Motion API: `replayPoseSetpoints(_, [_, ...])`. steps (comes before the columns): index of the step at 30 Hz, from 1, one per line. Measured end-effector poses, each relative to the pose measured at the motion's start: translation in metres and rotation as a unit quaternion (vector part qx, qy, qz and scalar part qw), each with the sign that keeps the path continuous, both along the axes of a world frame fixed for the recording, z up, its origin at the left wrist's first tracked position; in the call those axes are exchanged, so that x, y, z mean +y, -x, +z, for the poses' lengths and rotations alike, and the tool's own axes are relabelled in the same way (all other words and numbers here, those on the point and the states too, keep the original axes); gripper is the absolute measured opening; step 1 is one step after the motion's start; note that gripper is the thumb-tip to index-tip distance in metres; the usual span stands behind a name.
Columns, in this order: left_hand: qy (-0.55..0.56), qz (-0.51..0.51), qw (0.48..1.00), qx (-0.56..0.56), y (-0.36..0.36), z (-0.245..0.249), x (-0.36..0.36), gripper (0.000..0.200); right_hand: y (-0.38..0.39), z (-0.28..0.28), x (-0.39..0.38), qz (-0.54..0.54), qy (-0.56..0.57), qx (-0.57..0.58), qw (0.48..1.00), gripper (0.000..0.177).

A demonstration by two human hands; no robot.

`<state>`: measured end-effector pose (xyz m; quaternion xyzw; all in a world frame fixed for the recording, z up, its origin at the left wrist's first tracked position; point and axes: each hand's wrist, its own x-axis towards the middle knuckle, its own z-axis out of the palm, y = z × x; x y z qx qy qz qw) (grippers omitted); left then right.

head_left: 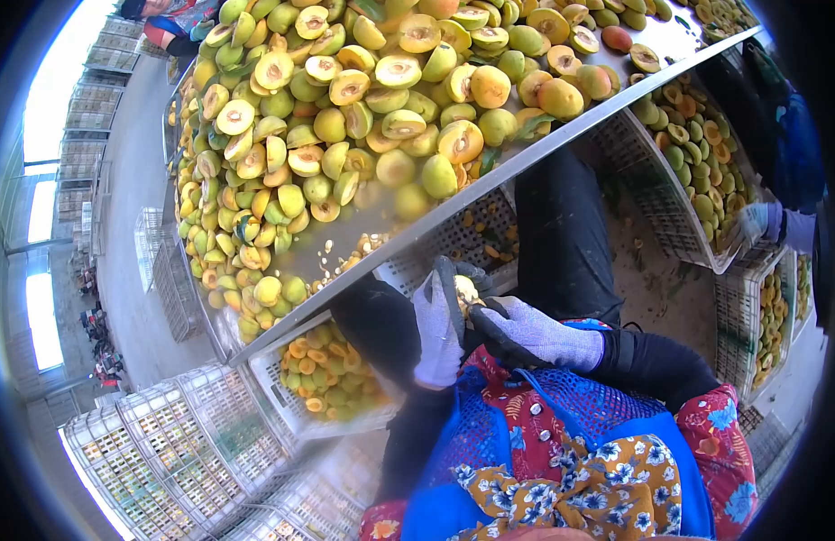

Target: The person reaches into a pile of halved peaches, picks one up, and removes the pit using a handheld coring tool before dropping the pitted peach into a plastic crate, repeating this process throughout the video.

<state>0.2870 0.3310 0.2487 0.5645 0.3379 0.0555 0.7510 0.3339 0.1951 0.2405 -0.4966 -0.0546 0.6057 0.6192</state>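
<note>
Close to my lap, both gloved hands meet around a small pale-yellow piece of cut fruit (466, 290), which looks like an apricot half. My left hand (440, 329), in a lilac glove with dark fingers, closes on its left side. From the right, my right hand (530, 334) in a matching glove has its fingers curled against the same piece. The fingers partly cover it. Just beyond them runs the metal edge of a table (490, 185) heaped with halved and whole green-yellow apricots (350, 86). Pale loose stones or kernels (325, 261) lie near that edge.
Beneath the table, a white crate (273, 374) holds fruit at left, and a perforated crate (426, 252) stands between my knees. Fruit-filled crates (674, 194) stand at right, beside another person's gloved hand (756, 221). Stacked crates (178, 442) are lower left. Another person (178, 22) is at upper left.
</note>
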Motion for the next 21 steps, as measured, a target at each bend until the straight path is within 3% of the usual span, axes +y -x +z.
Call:
replayPoseSetpoints(3, [0.021,0.075,0.997,-0.030,0.002,-0.013,-0.011,0.048,-0.006,0.008,-0.005,-0.003,0.005,0.190,0.982,0.037])
replayPoseSetpoints(6, [-0.023,0.079,0.997,-0.011,-0.005,-0.008,-0.017,0.050,-0.008,0.003,-0.010,-0.008,-0.014,0.221,0.975,0.035])
replayPoseSetpoints(7, [-0.043,0.077,0.996,-0.001,-0.005,-0.004,-0.016,0.051,-0.006,0.001,-0.010,0.009,0.001,0.189,0.982,0.035])
replayPoseSetpoints(9, [-0.090,-0.024,0.995,0.020,-0.009,0.007,-0.004,0.054,-0.005,-0.005,-0.010,0.040,0.027,0.119,0.992,0.034])
replayPoseSetpoints(11, [-0.129,-0.075,0.988,0.031,-0.006,0.008,0.000,0.056,-0.001,-0.013,-0.010,0.038,0.042,0.149,0.987,0.035])
replayPoseSetpoints(15, [-0.215,-0.034,0.976,-0.012,-0.005,0.004,-0.009,0.058,-0.009,-0.004,-0.010,0.056,0.024,0.139,0.988,0.037])
replayPoseSetpoints(17, [-0.165,0.030,0.985,-0.031,-0.005,0.000,-0.015,0.058,-0.021,0.005,-0.011,0.060,-0.011,0.180,0.982,0.035])
replayPoseSetpoints(19, [-0.008,0.106,0.994,-0.031,-0.004,-0.008,-0.016,0.057,-0.025,0.009,-0.011,0.074,-0.018,0.184,0.980,0.034])
replayPoseSetpoints(21, [-0.018,0.060,0.998,0.032,-0.006,-0.004,-0.011,0.056,-0.026,0.008,-0.014,0.107,0.010,0.150,0.983,0.035])
